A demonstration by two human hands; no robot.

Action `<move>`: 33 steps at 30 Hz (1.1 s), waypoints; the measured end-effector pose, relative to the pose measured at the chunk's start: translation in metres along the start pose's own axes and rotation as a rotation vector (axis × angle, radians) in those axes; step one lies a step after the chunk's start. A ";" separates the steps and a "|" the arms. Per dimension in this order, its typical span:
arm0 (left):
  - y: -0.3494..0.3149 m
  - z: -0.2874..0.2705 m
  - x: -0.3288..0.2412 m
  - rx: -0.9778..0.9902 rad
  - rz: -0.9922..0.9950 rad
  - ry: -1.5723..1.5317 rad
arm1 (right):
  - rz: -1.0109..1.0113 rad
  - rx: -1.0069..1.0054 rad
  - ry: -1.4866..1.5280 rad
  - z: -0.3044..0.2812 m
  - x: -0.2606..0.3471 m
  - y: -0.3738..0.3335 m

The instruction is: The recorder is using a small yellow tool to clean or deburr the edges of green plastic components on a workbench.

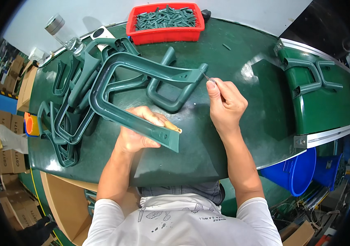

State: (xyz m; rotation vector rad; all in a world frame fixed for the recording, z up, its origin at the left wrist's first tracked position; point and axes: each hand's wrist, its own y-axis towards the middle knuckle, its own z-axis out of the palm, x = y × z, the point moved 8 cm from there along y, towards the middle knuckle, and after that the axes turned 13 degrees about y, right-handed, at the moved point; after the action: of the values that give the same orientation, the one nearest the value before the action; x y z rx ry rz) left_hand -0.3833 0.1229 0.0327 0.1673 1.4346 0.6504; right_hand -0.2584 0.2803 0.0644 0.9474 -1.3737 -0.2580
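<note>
My left hand (132,133) is closed around the lower arm of a U-shaped green plastic handle (97,96), holding it tilted above the table. A tan finger cot (173,126) covers one fingertip of that hand. Pinched between my right thumb and fingers is a thin metal tool (206,75), its exact kind too small to make out. My right hand (228,102) keeps the tool's tip at the end of the handle's upper arm. Behind the held handle, another green handle (174,105) lies on the table. Several more handles (70,127) are piled to the left.
A red bin (165,37) of small green strips stands at the back, with one loose strip (226,46) nearby. A glass bottle (62,33) is back left. Two handles (306,88) rest on a green metal-edged conveyor (326,112) at right. Below it stands a blue bin (296,176).
</note>
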 end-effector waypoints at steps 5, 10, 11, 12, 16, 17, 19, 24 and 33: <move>-0.003 -0.007 0.010 0.001 -0.062 -0.019 | 0.063 -0.014 -0.108 0.000 -0.006 0.002; 0.005 0.008 -0.006 0.106 0.066 -0.021 | 0.357 -0.172 -0.068 -0.035 -0.047 0.015; 0.003 0.003 -0.001 0.098 0.006 -0.034 | 0.396 -0.136 0.051 -0.032 -0.047 0.012; 0.000 0.000 0.004 0.076 -0.045 -0.045 | 0.507 -0.064 0.238 -0.024 -0.046 0.011; -0.001 -0.003 0.008 0.067 -0.091 -0.067 | 0.784 0.246 0.759 0.014 -0.035 -0.007; -0.001 -0.005 0.006 0.068 -0.082 -0.057 | 0.811 0.320 0.807 0.020 -0.034 -0.012; 0.000 -0.005 0.004 0.064 -0.055 -0.051 | 0.840 0.420 0.839 0.026 -0.031 -0.017; 0.000 -0.004 0.003 0.075 -0.039 -0.076 | 0.840 0.450 0.843 0.024 -0.030 -0.019; -0.002 -0.005 0.004 0.070 -0.054 -0.058 | 0.817 0.463 0.871 0.023 -0.026 -0.019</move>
State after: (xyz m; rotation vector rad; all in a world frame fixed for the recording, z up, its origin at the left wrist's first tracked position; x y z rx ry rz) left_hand -0.3877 0.1219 0.0269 0.2005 1.4017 0.5472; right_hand -0.2787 0.2755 0.0306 0.6476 -0.8846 1.0194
